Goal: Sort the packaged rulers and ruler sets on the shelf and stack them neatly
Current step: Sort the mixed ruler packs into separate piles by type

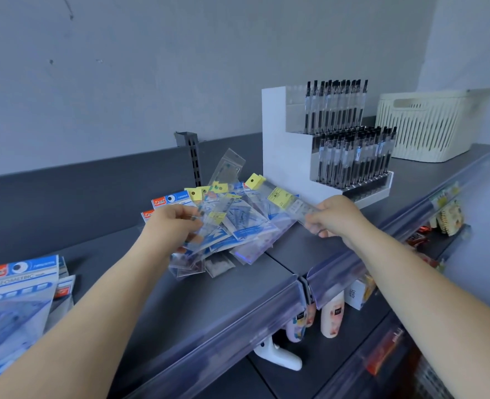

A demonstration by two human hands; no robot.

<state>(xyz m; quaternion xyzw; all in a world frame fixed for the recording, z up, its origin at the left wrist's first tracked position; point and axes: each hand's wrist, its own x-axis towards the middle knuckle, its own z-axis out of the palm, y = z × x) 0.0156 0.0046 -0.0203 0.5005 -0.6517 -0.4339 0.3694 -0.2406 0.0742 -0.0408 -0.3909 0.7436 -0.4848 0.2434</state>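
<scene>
A jumbled pile of packaged rulers and ruler sets (pixel 238 228) lies on the grey shelf (pixel 163 298), in clear and blue-white sleeves with yellow tags. My left hand (pixel 173 226) rests on the pile's left side, its fingers curled on a clear ruler packet (pixel 209 226). My right hand (pixel 334 217) pinches the near end of a long clear ruler with a yellow header (pixel 278 195), held slanted above the pile. A stack of blue geometric ruler sets (pixel 16 298) lies at the near left.
A white tiered display of black pens (pixel 336 139) stands just behind my right hand. A cream slatted basket (pixel 428 125) sits at the far right. Bottles and small goods fill the lower shelves (pixel 333 315) beneath the clear price rail.
</scene>
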